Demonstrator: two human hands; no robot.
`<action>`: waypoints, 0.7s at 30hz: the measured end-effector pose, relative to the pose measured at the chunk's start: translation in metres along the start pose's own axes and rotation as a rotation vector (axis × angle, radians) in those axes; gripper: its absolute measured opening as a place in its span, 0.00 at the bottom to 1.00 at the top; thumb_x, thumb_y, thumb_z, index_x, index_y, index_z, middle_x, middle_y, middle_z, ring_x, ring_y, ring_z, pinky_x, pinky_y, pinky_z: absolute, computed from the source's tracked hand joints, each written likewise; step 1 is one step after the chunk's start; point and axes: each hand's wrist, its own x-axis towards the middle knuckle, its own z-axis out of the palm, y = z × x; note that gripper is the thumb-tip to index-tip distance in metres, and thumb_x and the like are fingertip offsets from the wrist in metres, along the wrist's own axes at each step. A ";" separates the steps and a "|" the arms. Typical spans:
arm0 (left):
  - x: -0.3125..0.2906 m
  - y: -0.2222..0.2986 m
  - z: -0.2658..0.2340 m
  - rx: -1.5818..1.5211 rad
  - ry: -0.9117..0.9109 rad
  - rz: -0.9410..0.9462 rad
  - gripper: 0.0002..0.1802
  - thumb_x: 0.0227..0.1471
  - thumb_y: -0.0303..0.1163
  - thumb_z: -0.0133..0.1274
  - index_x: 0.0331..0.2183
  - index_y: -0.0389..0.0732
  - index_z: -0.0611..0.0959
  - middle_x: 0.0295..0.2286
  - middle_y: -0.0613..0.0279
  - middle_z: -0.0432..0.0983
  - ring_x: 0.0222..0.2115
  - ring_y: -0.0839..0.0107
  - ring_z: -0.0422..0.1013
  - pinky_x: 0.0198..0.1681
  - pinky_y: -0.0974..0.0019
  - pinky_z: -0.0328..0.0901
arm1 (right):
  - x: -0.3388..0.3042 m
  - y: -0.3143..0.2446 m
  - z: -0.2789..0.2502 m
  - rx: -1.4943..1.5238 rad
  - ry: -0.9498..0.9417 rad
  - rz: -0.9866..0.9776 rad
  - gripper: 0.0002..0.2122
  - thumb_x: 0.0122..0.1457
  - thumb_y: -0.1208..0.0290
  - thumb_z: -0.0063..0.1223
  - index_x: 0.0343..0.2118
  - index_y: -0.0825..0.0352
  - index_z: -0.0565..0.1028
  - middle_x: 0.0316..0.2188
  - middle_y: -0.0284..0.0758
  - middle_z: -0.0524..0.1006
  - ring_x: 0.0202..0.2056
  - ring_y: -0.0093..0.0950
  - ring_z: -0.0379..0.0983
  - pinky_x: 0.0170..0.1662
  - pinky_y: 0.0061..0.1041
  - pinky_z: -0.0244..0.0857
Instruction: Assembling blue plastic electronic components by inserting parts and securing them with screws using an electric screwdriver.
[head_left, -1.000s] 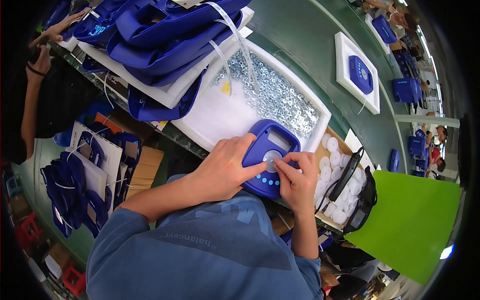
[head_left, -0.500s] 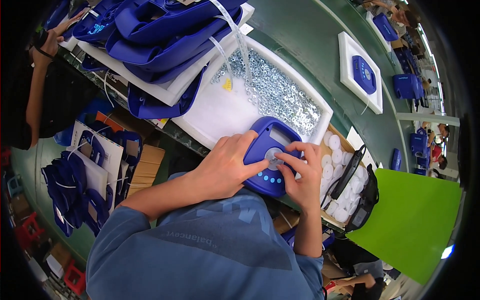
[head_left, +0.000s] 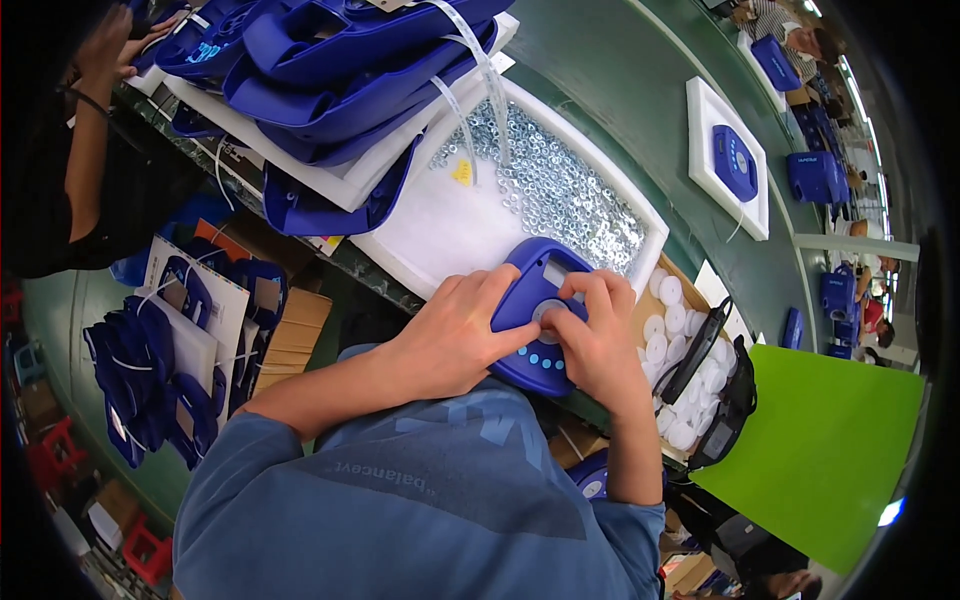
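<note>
A blue plastic panel (head_left: 533,376) with a rectangular opening and a row of light-blue dots rests tilted at the near edge of a white foam tray (head_left: 425,240). My left hand (head_left: 455,335) grips its left side, thumb reaching over the face toward the middle. Bent together, the thumb and fingers of my right hand (head_left: 603,345) pinch at a round greyish disc (head_left: 547,308) set in the panel's centre. The fingers partly cover that disc. Many small shiny metal nuts or washers (head_left: 570,190) fill the tray's far side, behind the panel.
Blue plastic housings (head_left: 330,95) are stacked at the left. A box of white discs (head_left: 656,348) stands right of my hands, a black strap-like thing (head_left: 735,405) across it, beside a green board (head_left: 825,440). Beyond, another panel (head_left: 735,165) lies in foam. A co-worker's arm (head_left: 88,170) is at far left.
My right hand has turned and its fingers have closed in tighter over the disc. My left hand keeps its hold on the panel, which has hardly moved. The co-worker's arm at left has shifted.
</note>
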 end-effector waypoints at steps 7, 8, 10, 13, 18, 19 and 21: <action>-0.002 -0.003 0.002 0.019 -0.039 -0.005 0.33 0.40 0.33 0.72 0.52 0.49 0.86 0.59 0.37 0.64 0.58 0.41 0.67 0.58 0.46 0.66 | -0.006 0.005 0.012 0.069 0.101 -0.017 0.10 0.46 0.79 0.67 0.33 0.63 0.80 0.46 0.39 0.71 0.54 0.46 0.66 0.59 0.46 0.62; -0.002 -0.003 0.003 0.017 -0.049 -0.010 0.33 0.39 0.33 0.72 0.52 0.50 0.86 0.59 0.37 0.64 0.58 0.41 0.67 0.57 0.46 0.66 | -0.007 0.006 0.012 0.070 0.099 -0.018 0.10 0.46 0.79 0.67 0.33 0.63 0.80 0.46 0.39 0.71 0.54 0.46 0.66 0.59 0.46 0.62; -0.002 -0.003 0.003 0.014 -0.059 -0.015 0.33 0.39 0.33 0.72 0.52 0.50 0.86 0.59 0.37 0.63 0.58 0.41 0.67 0.57 0.46 0.66 | -0.011 0.008 0.011 0.240 0.175 0.049 0.11 0.47 0.81 0.66 0.34 0.63 0.81 0.47 0.39 0.72 0.54 0.45 0.67 0.59 0.44 0.61; -0.001 -0.001 0.003 0.018 -0.061 -0.015 0.33 0.39 0.32 0.73 0.52 0.50 0.86 0.59 0.37 0.63 0.58 0.42 0.68 0.57 0.46 0.67 | -0.020 0.012 0.009 0.172 0.289 0.094 0.10 0.47 0.81 0.67 0.34 0.63 0.81 0.46 0.39 0.71 0.54 0.45 0.66 0.59 0.43 0.61; 0.000 0.001 0.000 0.007 -0.067 -0.030 0.34 0.38 0.32 0.73 0.52 0.50 0.86 0.59 0.37 0.63 0.56 0.42 0.69 0.57 0.46 0.67 | -0.019 0.005 0.011 0.040 0.265 0.050 0.11 0.45 0.81 0.68 0.33 0.64 0.80 0.45 0.39 0.73 0.54 0.47 0.68 0.56 0.45 0.64; 0.000 0.000 0.001 0.006 -0.068 -0.028 0.34 0.38 0.32 0.73 0.52 0.50 0.86 0.59 0.37 0.63 0.56 0.42 0.69 0.57 0.46 0.67 | -0.018 0.005 0.013 0.041 0.261 0.046 0.12 0.45 0.81 0.69 0.33 0.64 0.80 0.45 0.38 0.74 0.53 0.47 0.68 0.55 0.45 0.65; 0.000 -0.001 0.002 0.014 -0.045 -0.013 0.34 0.38 0.32 0.73 0.52 0.50 0.86 0.59 0.37 0.63 0.56 0.42 0.69 0.56 0.46 0.67 | -0.017 0.006 0.014 0.040 0.256 0.043 0.12 0.44 0.81 0.69 0.33 0.63 0.80 0.44 0.38 0.74 0.53 0.47 0.69 0.55 0.45 0.65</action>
